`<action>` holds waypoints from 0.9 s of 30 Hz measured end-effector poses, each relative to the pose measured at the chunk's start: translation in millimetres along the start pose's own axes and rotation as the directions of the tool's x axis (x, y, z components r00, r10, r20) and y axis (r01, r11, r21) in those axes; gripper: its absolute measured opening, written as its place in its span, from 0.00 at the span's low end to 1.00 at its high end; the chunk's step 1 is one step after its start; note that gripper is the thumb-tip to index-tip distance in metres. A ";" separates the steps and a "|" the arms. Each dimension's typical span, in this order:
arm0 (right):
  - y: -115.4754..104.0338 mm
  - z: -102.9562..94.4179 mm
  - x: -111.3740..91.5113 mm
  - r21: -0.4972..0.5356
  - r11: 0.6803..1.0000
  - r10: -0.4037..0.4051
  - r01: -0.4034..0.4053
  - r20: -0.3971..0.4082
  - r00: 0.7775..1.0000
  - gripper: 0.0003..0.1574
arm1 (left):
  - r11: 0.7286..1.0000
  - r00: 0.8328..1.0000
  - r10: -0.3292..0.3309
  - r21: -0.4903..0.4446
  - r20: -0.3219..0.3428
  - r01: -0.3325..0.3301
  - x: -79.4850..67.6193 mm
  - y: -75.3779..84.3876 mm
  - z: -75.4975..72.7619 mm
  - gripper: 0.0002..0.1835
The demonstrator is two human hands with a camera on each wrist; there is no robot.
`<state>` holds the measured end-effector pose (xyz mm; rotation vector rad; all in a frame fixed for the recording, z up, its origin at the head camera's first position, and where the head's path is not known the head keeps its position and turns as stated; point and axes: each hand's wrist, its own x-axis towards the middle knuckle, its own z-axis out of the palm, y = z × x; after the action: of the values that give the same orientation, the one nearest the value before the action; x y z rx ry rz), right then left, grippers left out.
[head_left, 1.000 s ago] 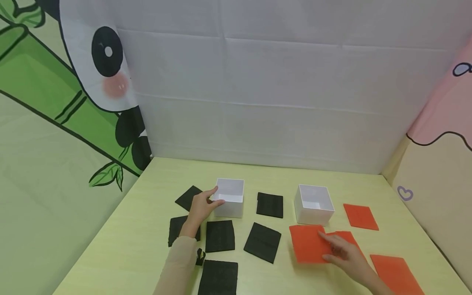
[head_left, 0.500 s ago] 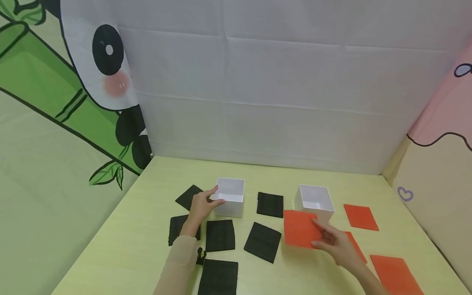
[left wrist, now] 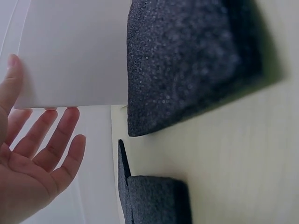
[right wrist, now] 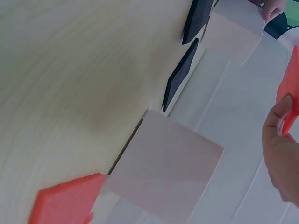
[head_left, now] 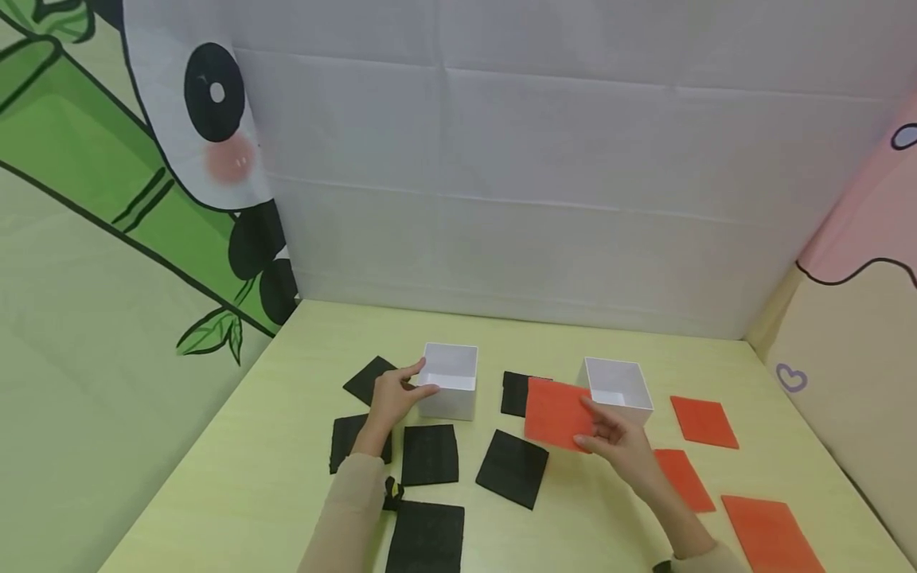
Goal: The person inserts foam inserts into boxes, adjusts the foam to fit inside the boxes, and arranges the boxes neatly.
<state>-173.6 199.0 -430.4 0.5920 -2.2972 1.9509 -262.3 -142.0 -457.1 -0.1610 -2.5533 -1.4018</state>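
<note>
My right hand point(head_left: 618, 446) pinches an orange-red foam square point(head_left: 557, 414) at its right edge, thumb on one side and fingers on the other. The square is raised above the table and overlaps a black foam square point(head_left: 514, 394) in the head view. Part of it also shows in the right wrist view, near the thumb. My left hand point(head_left: 392, 396) holds the left white box point(head_left: 446, 403) by its front left corner, thumb on the front wall and fingers along the side. In the left wrist view, the fingertips meet the edge of the box wall point(left wrist: 77, 56).
Right of the held square stands a second white box point(head_left: 630, 414). Several black foam squares point(head_left: 430, 455) lie around the left box. More orange-red squares point(head_left: 704, 422) rest at the right. A printed curtain point(head_left: 516, 175) closes off the table's back edge.
My right hand has lifted the orange-red square off the others and carried it left and upward, past the front of the right box. My left hand has stayed at the left box.
</note>
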 end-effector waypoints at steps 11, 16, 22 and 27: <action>2.1 22.7 24.4 -0.008 1.000 0.002 -0.002 -0.070 0.998 0.34 | 1.000 1.000 -0.018 0.000 0.001 0.018 1.2 -2.2 0.3 0.33; 3.2 31.4 36.1 -0.014 1.000 0.001 -0.002 -0.087 0.996 0.32 | 1.000 1.000 -0.014 -0.007 0.004 0.014 0.8 -0.9 -0.9 0.33; 3.2 43.4 50.2 -0.005 0.997 0.080 -0.081 -0.112 0.990 0.32 | 1.000 1.000 -0.011 -0.008 0.007 0.011 0.7 -1.2 -1.0 0.33; 4.3 53.2 62.4 -0.021 0.992 0.123 -0.127 -0.152 0.981 0.31 | 1.000 1.000 -0.015 -0.015 0.003 0.015 0.3 -2.2 -0.3 0.32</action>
<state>-222.4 133.1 -426.1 0.2923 -2.3168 1.9346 -263.0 -143.5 -458.7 -0.1470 -2.5523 -1.4277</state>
